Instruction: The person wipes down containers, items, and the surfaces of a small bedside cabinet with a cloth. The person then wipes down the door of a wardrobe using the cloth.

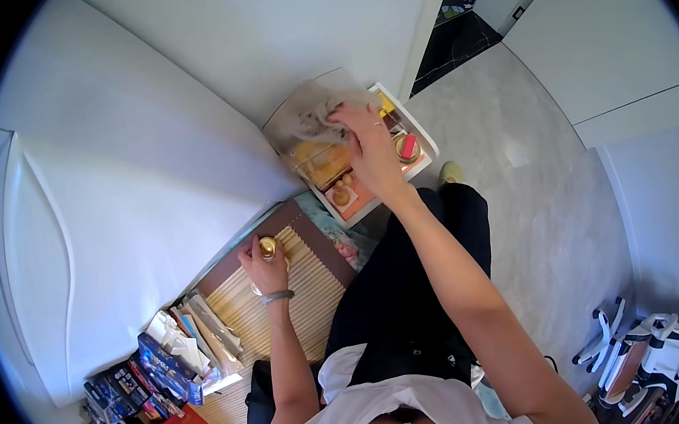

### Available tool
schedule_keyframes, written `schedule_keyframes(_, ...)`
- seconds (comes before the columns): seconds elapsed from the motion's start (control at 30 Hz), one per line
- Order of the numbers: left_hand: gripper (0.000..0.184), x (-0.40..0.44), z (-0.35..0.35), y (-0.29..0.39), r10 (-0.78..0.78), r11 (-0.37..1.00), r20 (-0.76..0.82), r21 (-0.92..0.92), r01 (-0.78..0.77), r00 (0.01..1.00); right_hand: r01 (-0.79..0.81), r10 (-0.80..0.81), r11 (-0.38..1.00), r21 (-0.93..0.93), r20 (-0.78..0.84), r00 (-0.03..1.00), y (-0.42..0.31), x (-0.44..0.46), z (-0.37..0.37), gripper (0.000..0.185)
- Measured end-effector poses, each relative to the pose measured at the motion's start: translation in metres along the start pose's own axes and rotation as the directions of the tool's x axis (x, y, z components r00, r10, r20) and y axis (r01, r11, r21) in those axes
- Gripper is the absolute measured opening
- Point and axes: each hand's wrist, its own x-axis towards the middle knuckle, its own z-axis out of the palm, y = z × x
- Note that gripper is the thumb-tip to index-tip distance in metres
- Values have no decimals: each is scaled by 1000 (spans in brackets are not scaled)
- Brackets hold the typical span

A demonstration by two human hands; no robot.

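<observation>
My left hand point(264, 269) is closed round a shiny gold-coloured metal piece point(268, 246) with a round top, at the ribbed bamboo mat point(313, 275). A pale rim shows under that hand, and the rest of the piece is hidden by my fingers. Over the open white drawer point(423, 128), my right hand point(370, 149) pinches a crumpled grey-beige cloth point(315, 115), smeared by motion. Inside the drawer are a yellow-gold box point(323, 163), a round gold tin with a red top point(407, 148) and small tan round pieces point(341, 194).
White cabinet walls point(126, 174) stand close on the left. Books and boxes point(167, 364) are piled at lower left beside the mat. My leg point(378, 281) lies against the mat's edge. Grey floor point(506, 173) extends right, with a white-and-black object point(663, 361) at lower right.
</observation>
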Motion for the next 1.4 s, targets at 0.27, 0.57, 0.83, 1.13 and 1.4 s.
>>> schedule_keyframes(0.27, 51, -7, -3, 2, -16, 996, 4, -89, 16, 1000, -525, 604, 771, 360, -154, 782, 5, 9, 6, 32)
schedule_keyframes(0.57, 49, -9, -4, 4, 2, 993, 20, -120, 0, 1000, -572, 761, 632, 523, -279, 586, 28, -53, 61, 26)
schedule_keyframes(0.83, 49, -9, -6, -1, 11, 992, 76, -130, -1, 997, -515, 531, 847, 132, -182, 828, -37, -73, 55, 33)
schedule_keyframes(1.13, 50, -8, -2, -4, 57, 993, 64, -106, -50, 996, -368, 420, 903, 223, -271, 866, -36, -85, 94, 37)
schedule_keyframes(1.4, 51, -6, -1, -3, 42, 995, 111, -95, -31, 993, -652, 963, 172, 739, 14, 270, 11, -102, 127, 42)
